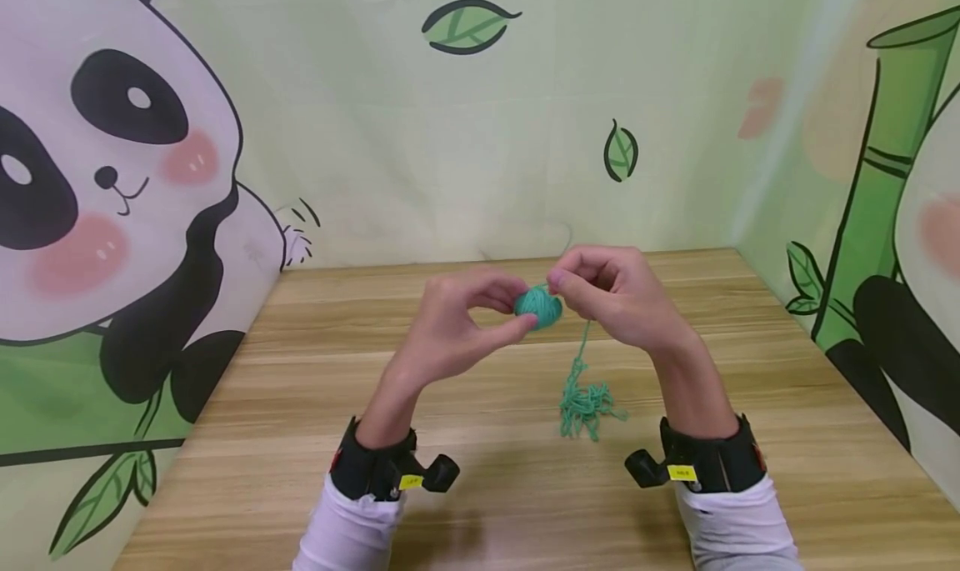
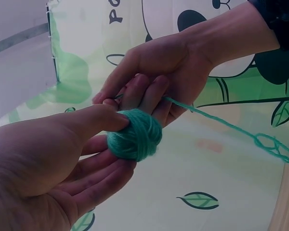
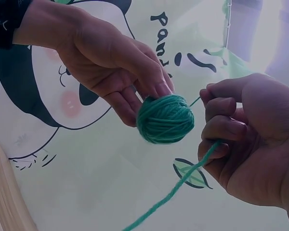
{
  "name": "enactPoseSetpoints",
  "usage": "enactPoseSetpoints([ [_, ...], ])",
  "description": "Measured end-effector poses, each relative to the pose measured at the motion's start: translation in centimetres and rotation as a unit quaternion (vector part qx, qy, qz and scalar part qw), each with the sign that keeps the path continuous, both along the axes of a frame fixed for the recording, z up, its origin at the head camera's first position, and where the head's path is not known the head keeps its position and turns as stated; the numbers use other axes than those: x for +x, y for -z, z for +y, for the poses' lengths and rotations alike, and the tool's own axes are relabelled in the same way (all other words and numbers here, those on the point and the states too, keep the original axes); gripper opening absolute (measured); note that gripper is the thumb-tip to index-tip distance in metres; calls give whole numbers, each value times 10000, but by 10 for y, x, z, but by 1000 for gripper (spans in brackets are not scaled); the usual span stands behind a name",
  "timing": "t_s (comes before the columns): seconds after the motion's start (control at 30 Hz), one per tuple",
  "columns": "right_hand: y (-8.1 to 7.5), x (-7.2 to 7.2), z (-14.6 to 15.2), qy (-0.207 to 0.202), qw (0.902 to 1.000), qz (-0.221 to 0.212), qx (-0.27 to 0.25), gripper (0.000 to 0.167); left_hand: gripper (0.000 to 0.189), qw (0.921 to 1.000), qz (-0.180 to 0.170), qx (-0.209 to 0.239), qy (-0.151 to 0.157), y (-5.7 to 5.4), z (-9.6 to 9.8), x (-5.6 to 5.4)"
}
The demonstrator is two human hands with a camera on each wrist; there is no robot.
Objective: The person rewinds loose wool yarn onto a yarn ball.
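Observation:
A small ball of teal yarn [image 1: 537,308] is held above the table between the thumb and fingers of my left hand [image 1: 474,317]. Close on its right, my right hand [image 1: 618,296] pinches the yarn strand between thumb and forefinger. In the right wrist view the strand [image 3: 176,188] passes through the curled fingers of that hand and runs down out of frame. A short taut length joins the pinch to the ball [image 3: 165,119]. Below, a loose tangle of the same yarn [image 1: 588,406] lies on the table, linked to the right hand by the hanging strand.
The wooden table [image 1: 300,471] reaches back to a cloth backdrop [image 1: 360,137] printed with pandas, bamboo and leaves, which also closes both sides. Each wrist wears a black strap with a small camera [image 1: 441,473].

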State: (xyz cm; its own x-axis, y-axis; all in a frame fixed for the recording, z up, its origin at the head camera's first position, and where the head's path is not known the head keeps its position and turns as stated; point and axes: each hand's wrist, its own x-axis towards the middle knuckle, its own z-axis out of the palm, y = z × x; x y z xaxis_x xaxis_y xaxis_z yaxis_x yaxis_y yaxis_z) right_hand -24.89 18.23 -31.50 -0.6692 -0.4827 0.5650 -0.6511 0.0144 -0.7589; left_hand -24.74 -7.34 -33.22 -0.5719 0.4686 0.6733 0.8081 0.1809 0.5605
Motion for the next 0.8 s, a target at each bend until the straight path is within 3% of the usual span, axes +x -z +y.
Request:
enactPoseSetpoints([
  [0.33,1,-1,-3,-344,9994,80,59,16,27,9962,-164,822,-222,-1,0,-1],
  [0.6,1,-3,-5,-680,9973,224,141,15,29,9864,-463,1485,-523,-3,3,2],
  [0.8,4,-5,-9,-948,9947,332,232,17,30,9781,-654,1908,-509,-3,3,4],
])
